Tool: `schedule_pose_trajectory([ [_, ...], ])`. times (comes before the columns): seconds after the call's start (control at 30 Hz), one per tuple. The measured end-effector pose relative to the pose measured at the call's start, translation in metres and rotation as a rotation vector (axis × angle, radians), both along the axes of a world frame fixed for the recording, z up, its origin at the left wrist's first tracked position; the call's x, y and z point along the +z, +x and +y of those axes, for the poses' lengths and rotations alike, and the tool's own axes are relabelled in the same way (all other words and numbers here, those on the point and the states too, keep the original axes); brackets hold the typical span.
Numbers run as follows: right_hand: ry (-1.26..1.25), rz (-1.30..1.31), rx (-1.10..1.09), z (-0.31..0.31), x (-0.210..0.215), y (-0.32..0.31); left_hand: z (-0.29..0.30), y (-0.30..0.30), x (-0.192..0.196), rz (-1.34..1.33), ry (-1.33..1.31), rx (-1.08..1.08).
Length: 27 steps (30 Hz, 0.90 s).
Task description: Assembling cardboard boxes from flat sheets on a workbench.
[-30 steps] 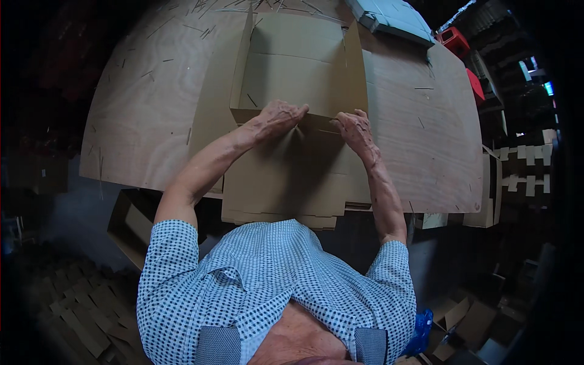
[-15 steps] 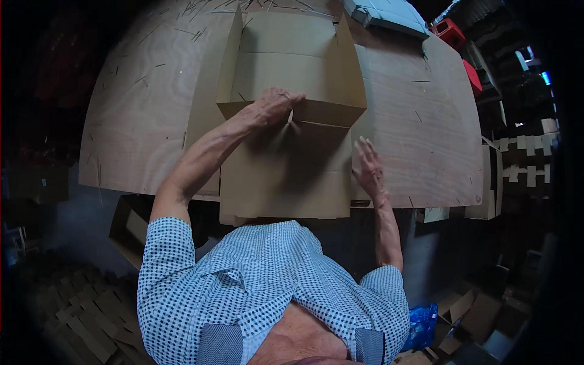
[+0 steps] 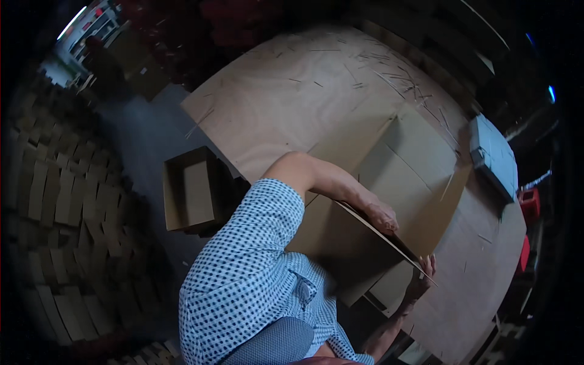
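Observation:
A partly folded brown cardboard box (image 3: 420, 170) lies on the plywood table, its inside showing. Its near panel (image 3: 365, 252) stands tilted up along the side towards me. My left hand (image 3: 382, 218) reaches over that panel's top edge into the box, fingers bent down and closed at the near flaps; the fingertips are partly hidden. At the panel's right end, my right hand (image 3: 427, 267) has its fingers wrapped over the edge, with the palm behind the cardboard.
Thin scraps litter the plywood table (image 3: 267, 91). A pale blue-white flat stack (image 3: 494, 155) sits at its right edge, near red containers (image 3: 529, 204). An open cardboard box (image 3: 193, 191) stands beside the table at left. Piled cardboard pieces (image 3: 52, 194) fill the far left.
The view has swung to the left. The box's near panel, flat before, is now raised. My right hand has gone from open beside the box to gripping the panel's end.

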State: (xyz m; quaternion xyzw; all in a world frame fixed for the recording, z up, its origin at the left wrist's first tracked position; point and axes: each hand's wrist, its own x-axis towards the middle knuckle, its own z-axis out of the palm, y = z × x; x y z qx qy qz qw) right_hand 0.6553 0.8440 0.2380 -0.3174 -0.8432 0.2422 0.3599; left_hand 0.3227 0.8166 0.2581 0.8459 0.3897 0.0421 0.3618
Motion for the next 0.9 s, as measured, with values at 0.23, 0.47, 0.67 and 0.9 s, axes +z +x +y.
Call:
schedule_pose_trajectory([
  [0.23,-0.403,0.186,-0.069,0.048,-0.034,-0.014,0.006,-0.049,-0.014,-0.373,-0.387,0.214],
  [0.47,-0.412,0.143,-0.266,0.049,-0.005,-0.060,-0.040,-0.161,0.024,-1.291,-0.071,0.626],
  [0.67,0.018,-0.326,-0.457,0.048,0.015,-0.073,-0.119,-0.106,0.030,-0.332,1.094,1.343],
  [0.9,0.345,-0.546,0.102,0.060,0.038,-0.135,-0.129,-0.080,-0.004,0.263,0.546,0.682],
])
